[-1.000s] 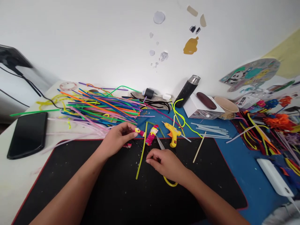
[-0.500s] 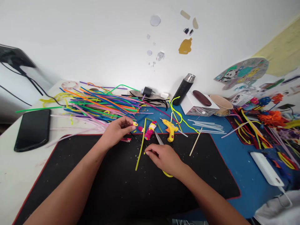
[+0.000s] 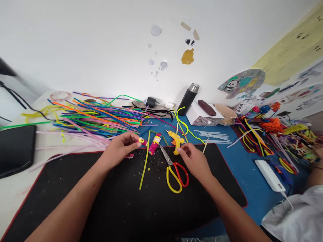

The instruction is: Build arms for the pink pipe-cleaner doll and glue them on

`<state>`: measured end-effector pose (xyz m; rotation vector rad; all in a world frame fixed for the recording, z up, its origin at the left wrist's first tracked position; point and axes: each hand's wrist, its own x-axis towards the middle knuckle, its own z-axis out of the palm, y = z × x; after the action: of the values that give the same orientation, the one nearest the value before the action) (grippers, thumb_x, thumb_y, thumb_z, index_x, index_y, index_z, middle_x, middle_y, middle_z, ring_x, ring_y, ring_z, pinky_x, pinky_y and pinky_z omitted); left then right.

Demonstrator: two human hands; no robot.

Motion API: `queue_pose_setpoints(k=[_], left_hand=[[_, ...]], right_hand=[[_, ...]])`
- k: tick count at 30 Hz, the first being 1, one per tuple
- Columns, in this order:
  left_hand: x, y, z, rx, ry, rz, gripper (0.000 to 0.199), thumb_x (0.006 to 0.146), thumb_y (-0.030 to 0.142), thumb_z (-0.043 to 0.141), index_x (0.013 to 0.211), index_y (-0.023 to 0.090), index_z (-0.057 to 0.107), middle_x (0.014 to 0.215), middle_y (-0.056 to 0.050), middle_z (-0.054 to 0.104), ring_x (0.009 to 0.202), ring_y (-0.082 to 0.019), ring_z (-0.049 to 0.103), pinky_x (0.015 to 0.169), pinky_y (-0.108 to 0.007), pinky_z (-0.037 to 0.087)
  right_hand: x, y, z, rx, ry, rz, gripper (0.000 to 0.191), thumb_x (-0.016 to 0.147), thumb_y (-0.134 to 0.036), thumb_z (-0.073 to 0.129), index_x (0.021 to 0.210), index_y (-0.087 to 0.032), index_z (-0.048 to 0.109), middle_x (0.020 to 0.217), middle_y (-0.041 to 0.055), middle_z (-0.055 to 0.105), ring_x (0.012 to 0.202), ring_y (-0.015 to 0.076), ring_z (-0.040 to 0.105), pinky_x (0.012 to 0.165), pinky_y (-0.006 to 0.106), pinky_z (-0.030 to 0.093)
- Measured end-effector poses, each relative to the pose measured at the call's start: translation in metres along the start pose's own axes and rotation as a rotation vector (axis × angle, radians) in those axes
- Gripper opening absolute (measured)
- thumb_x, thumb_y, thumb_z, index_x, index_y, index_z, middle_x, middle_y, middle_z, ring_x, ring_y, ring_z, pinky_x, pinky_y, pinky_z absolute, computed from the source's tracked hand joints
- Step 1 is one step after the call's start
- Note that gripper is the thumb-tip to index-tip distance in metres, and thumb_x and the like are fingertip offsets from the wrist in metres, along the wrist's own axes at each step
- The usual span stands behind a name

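Observation:
My left hand [image 3: 123,148] pinches a small yellow and white craft piece [image 3: 140,139] between thumb and finger. To its right lies a yellow-green pipe cleaner [image 3: 145,161], and beyond that a magenta figure [image 3: 154,144] wound from pipe cleaners with yellow and white parts. My right hand [image 3: 193,158] has its thumb and fingers on the handle of a yellow hot glue gun [image 3: 176,139], whose nozzle points up and left. Scissors [image 3: 171,164] with one yellow and one red handle lie on the black mat [image 3: 121,201], between my hands.
Bundled coloured pipe cleaners [image 3: 101,116] cover the back left, near a black phone [image 3: 17,148]. A black thermos [image 3: 188,99], a white box [image 3: 202,112] and glue sticks [image 3: 212,135] stand or lie behind. Another person's arm [image 3: 316,171] shows at far right.
My right hand has moved from above the scissors, up and right to the glue gun, uncovering the scissors. My left hand keeps its small piece. The view has shifted right.

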<state>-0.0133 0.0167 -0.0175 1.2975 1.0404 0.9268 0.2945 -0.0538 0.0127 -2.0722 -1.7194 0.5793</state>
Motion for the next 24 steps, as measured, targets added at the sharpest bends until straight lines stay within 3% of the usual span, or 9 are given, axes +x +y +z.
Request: queue_pose_setpoints(k=[6,10,17,24], left_hand=[[-0.004,0.005,0.002,-0.181,0.001,-0.057,0.040,0.069,0.050,0.091,0.085,0.021,0.068,0.077,0.001,0.062,0.067,-0.015,0.053,0.063,-0.027,0.043],[-0.006,0.008,0.004,-0.239,-0.011,-0.087,0.041,0.067,0.048,0.093,0.083,0.020,0.068,0.076,0.002,0.061,0.065,-0.013,0.051,0.060,-0.025,0.041],[-0.007,0.009,0.005,-0.259,-0.030,-0.087,0.042,0.068,0.047,0.093,0.084,0.019,0.068,0.077,0.002,0.062,0.065,-0.012,0.051,0.059,-0.025,0.040],[-0.008,0.011,0.004,-0.279,-0.058,-0.098,0.042,0.068,0.047,0.094,0.086,0.020,0.067,0.069,0.002,0.064,0.060,-0.013,0.055,0.055,-0.025,0.041]], right_hand=[[0.019,0.008,0.015,-0.206,0.028,0.032,0.035,0.096,-0.060,0.061,0.096,-0.025,0.056,0.089,0.0041,0.072,0.077,0.0261,0.069,0.062,0.031,0.036],[0.031,0.011,0.029,-0.225,0.045,0.042,0.034,0.093,-0.056,0.066,0.095,-0.026,0.051,0.083,0.0026,0.069,0.072,0.0251,0.067,0.059,0.030,0.032],[0.040,0.019,0.038,0.010,0.122,0.058,0.021,0.085,-0.036,0.069,0.085,-0.026,0.049,0.070,-0.0030,0.061,0.063,0.0206,0.057,0.061,0.029,0.031],[0.036,0.028,0.040,0.292,0.189,0.054,0.028,0.081,-0.047,0.065,0.080,-0.025,0.048,0.071,-0.0032,0.056,0.063,0.0181,0.056,0.063,0.030,0.044]])
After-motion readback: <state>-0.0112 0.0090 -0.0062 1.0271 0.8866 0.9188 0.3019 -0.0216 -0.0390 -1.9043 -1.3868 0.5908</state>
